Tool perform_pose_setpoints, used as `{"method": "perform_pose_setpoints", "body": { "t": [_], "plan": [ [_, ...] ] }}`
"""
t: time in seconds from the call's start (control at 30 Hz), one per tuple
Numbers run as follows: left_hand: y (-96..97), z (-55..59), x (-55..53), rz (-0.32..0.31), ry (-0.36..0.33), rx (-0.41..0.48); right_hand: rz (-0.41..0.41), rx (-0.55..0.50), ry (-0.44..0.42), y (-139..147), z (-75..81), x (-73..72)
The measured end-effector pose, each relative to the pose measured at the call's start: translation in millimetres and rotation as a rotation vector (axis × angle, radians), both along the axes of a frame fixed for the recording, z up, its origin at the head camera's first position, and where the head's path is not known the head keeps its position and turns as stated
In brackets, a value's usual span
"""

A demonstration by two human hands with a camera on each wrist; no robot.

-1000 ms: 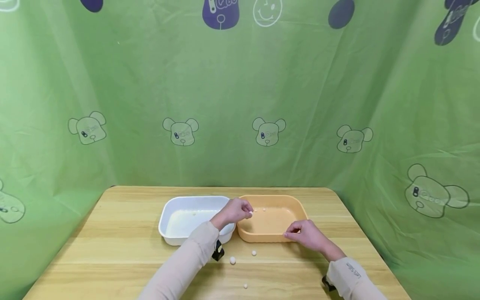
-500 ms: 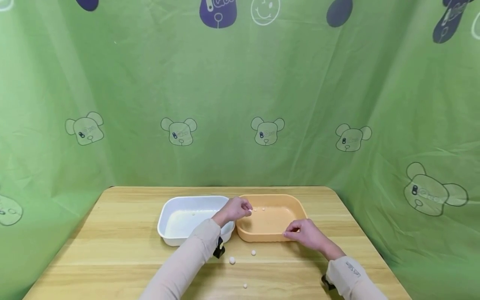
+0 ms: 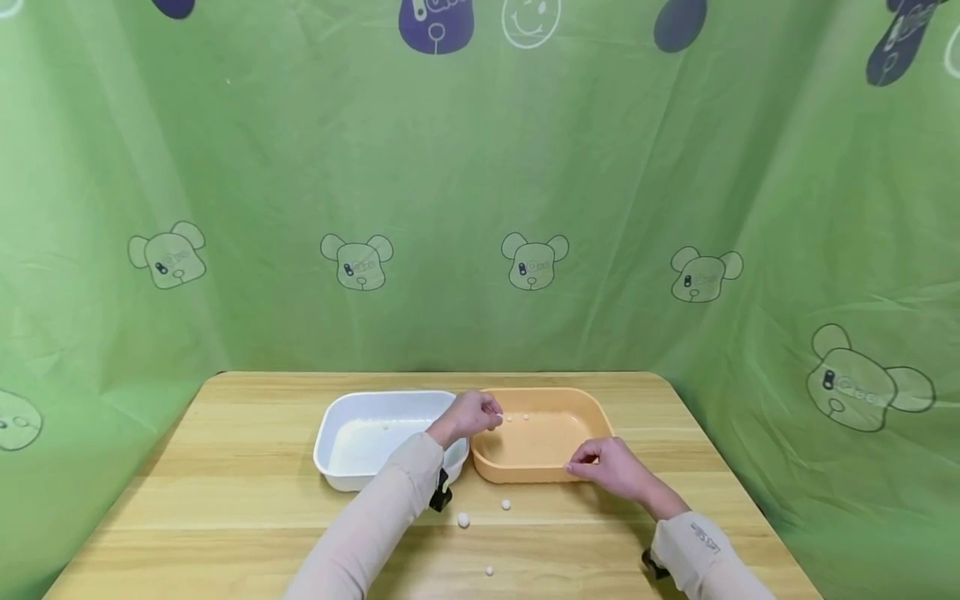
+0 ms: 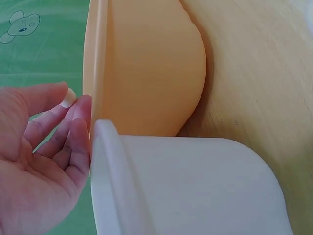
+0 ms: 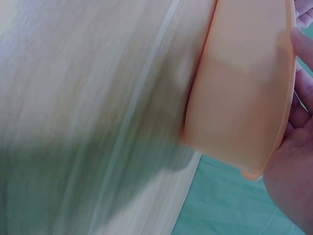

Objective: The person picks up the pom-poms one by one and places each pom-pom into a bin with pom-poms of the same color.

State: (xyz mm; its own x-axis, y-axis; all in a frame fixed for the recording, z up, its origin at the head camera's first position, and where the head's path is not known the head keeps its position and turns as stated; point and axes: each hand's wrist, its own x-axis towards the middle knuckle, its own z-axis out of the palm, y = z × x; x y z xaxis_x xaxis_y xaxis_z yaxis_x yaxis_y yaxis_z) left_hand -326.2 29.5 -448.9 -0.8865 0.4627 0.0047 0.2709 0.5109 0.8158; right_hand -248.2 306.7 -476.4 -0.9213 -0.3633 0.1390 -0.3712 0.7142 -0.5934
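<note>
My left hand [image 3: 468, 417] reaches over the left side of the orange basin [image 3: 543, 475] and pinches a small white ball [image 4: 69, 99] between thumb and fingertips. Two more little balls [image 3: 526, 417] lie inside that basin, close to this hand. At the basin's near right rim, my right hand [image 3: 615, 468] holds the edge, thumb on the outer side and the other fingers curled behind it. Part of the right hand falls outside the right wrist view. Left of the orange basin stands a white basin [image 3: 348, 482], partly covered by the left forearm, with one small ball [image 3: 386, 427] in it.
Three white balls of differing size lie on the wooden table [image 3: 202, 500] in front of the basins: a larger one [image 3: 463, 520], a medium one [image 3: 506, 504] and a small one [image 3: 490, 571]. Green printed cloth [image 3: 450, 150] hangs behind and on both sides.
The left hand has shifted very slightly up, still pinching the ball. The right hand stays at the orange basin's rim. The whole view has drifted a little.
</note>
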Motion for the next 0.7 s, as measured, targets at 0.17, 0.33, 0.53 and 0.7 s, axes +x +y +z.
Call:
{"method": "perform_pose_setpoints", "body": {
  "t": [0.17,0.33,0.53,0.7],
  "plan": [
    [-1.4,-1.3,-0.5,0.012,-0.010,0.013,-0.001,0.001,-0.009,-1,0.6,0.3],
    [-2.4,-1.2,-0.4,0.022,-0.002,0.024,0.001,-0.001,-0.005,0,-0.2,-0.1],
    [-3.7,0.1,0.8,0.027,0.017,0.036,0.001,-0.001,0.000,-1,0.1,0.3],
    [-11.0,4.5,8.0,-0.032,0.077,-0.008,-0.015,0.006,-0.011,-1,0.9,0.9]
  ]
}}
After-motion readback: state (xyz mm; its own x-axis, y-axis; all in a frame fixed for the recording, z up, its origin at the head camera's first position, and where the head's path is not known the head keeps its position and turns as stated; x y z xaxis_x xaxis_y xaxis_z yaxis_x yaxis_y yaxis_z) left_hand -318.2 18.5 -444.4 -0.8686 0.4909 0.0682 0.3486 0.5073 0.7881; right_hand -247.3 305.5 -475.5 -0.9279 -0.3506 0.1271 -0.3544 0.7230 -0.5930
